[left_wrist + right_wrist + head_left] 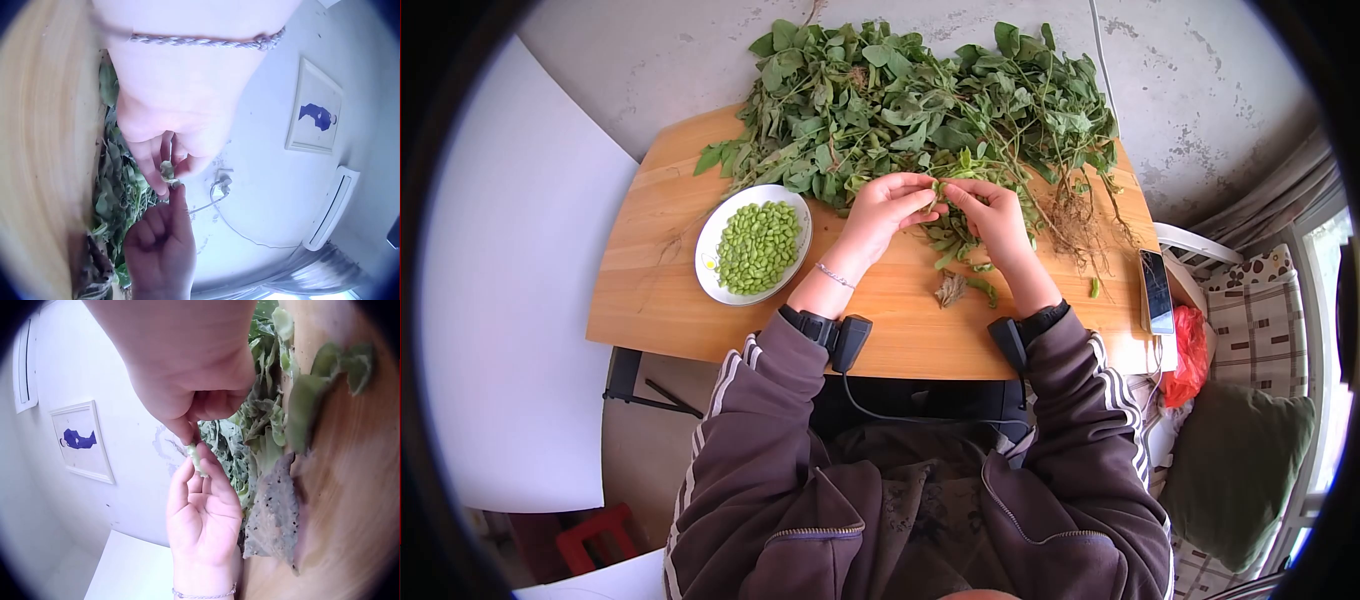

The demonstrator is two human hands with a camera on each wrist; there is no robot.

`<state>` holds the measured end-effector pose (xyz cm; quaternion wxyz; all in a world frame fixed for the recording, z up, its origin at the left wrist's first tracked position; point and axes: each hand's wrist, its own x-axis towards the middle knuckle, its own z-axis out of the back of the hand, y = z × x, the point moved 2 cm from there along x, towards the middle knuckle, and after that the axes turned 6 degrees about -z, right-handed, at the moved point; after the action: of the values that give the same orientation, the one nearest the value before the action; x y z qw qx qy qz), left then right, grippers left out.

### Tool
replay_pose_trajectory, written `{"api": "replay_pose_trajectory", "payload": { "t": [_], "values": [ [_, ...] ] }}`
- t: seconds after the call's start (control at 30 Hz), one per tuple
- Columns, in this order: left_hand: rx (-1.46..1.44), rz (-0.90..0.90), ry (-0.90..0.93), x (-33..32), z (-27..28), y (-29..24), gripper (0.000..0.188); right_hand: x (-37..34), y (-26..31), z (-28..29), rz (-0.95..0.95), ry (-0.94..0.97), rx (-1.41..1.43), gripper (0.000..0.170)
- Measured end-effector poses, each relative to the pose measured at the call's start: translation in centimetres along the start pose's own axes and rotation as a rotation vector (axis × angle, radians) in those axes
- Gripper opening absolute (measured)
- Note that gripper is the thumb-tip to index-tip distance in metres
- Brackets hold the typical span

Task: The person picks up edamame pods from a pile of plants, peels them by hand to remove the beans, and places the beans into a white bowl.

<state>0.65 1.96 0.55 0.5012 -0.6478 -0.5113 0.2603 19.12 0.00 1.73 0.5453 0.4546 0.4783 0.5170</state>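
Note:
Both hands meet in front of the leafy pile, over the table. A small green bean pod (197,460) is between their fingertips. The left hand (885,213) pinches the pod with thumb and fingers; in the right wrist view its palm faces up. From the other side the right hand (1000,225) pinches the pod's end between thumb and forefinger, its other fingers curled in. To the left of the hands stands a white plate (803,212) heaped with shelled green beans (758,245). Whether beans remain inside the pod I cannot tell.
Uprooted bean plants (920,110) cover the back of the wooden table (650,270), their roots (1080,222) at the right. A dry leaf (950,289) and green pod shells (984,289) lie near the right forearm. A phone (1157,290) rests at the right edge.

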Motion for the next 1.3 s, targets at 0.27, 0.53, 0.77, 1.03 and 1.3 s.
{"api": "replay_pose_trajectory", "payload": {
  "t": [0.27,0.53,0.77,1.03,1.3],
  "values": [
    [0.008,-0.018,-0.013,0.1,0.0,0.2,0.025,0.6,-0.5,0.2,0.257,-0.074,-0.128,0.022],
    [0.055,0.003,-0.008,0.0,0.3,0.3,0.026,0.1,0.0,-0.1,0.243,-0.036,-0.14,0.022],
    [0.07,-0.008,-0.022,0.1,0.6,0.5,0.028,0.0,0.2,0.0,0.338,-0.114,-0.288,0.024],
    [0.068,-0.008,-0.008,0.1,0.6,0.6,0.027,0.1,0.1,0.0,0.399,-0.181,-0.322,0.022],
    [0.107,0.005,0.004,0.2,0.8,0.8,0.025,-0.1,0.1,-0.4,0.404,-0.141,-0.314,0.022]
  ]
}}
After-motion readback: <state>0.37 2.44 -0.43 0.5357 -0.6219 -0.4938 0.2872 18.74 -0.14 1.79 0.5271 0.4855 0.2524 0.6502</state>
